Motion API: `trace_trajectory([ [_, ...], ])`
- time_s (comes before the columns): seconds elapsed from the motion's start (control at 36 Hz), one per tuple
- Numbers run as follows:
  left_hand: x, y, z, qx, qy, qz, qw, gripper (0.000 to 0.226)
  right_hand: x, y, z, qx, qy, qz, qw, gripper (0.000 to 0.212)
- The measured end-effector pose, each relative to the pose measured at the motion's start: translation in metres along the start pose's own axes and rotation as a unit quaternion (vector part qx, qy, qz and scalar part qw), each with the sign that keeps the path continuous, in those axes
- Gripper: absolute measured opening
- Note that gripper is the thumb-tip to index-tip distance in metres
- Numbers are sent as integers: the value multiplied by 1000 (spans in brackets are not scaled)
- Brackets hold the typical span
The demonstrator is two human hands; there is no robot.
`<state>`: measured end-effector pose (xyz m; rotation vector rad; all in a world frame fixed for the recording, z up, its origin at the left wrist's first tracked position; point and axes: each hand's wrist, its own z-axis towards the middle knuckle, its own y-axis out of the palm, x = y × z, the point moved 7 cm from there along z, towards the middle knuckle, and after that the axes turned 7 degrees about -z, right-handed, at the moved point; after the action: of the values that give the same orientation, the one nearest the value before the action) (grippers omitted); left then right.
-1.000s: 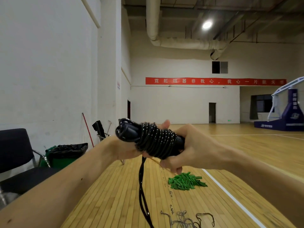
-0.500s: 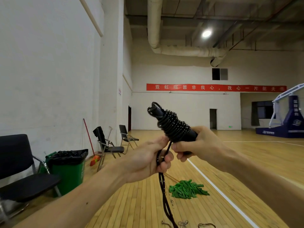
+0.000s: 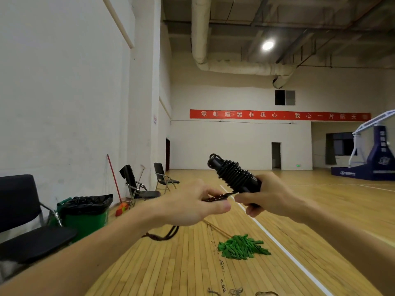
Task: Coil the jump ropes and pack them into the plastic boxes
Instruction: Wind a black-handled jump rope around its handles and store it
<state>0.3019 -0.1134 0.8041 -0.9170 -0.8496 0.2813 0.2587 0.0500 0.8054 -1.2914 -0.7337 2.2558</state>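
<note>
Risk: left hand (image 3: 192, 207) pinching loose black beaded jump-rope tail (image 3: 215, 198) could slip, unwinding wrapped coil (image 3: 233, 176) that right hand (image 3: 269, 197) grips.

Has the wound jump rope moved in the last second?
Yes. Against the far doorway, the wound jump rope has shifted right, toward it, and tilted from level to slanted.

Head-height view, forward across gym

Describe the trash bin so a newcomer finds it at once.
Follow the white left wall down to the wooden floor. Between the near black chair and the folding chairs farther along stands the bin. It alone has a green body with a black liner bag over its rim.
</note>
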Motion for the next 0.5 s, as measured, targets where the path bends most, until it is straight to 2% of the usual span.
trace_trajectory([
  [0.11, 12, -11, 2, 14, 21, 164, 986, 25, -5, 7, 2, -29, 9, -47, 998, 21],
  [0.19, 25, -15, 4, 19, 43, 289, 956, 30, -4, 18, 2, -81, 25, -82, 993, 20],
  [0.25, 32, -16, 6, 14, 62, 335, 940, 32, -6, 27, -1, -127, 31, -121, 984, 20],
  [0.39, 45, -16, 11, 5, 119, 378, 918, 34, -14, 44, -10, -209, 20, -192, 959, 17],
  [0.5, 45, -20, 16, 8, 133, 345, 929, 41, -24, 53, -18, -236, -26, -224, 945, 19],
])
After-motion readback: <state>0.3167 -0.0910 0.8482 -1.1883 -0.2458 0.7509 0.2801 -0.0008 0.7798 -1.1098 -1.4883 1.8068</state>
